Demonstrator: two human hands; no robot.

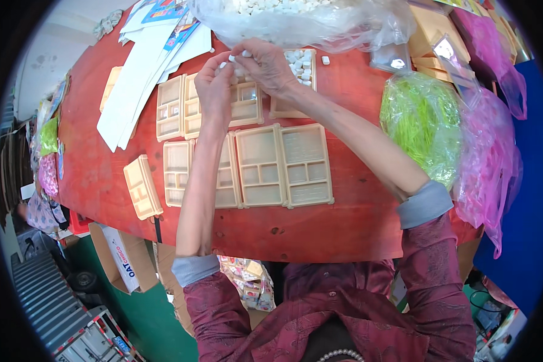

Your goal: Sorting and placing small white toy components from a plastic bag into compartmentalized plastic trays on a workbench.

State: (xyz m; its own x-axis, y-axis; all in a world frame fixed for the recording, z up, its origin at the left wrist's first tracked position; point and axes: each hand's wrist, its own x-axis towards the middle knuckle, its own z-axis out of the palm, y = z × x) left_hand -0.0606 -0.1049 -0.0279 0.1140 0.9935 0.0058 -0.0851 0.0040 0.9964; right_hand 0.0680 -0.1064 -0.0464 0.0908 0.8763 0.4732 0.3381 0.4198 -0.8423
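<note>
"How are the two hands?"

"Both are closed at the fingertips. The left hand pinches small white pieces, and the right hand pinches some also. How many, I cannot tell."

"And how much is done?"

"In my judgement, it is rather early. Just right of the hands, one tray already has many white pieces in its far part. In the nearer row of trays, between the hands and the body, I see no pieces. Directly under the hands, I cannot tell clearly. Beyond the hands, a big clear bag holds plenty more, so much seems left."

"What is around them?"

"The table is red. Left of the hands lie white card sheets; to the right, a bag of green shreds and pink plastic. Below, on the left side, there is a green floor with an open cardboard box."
</note>
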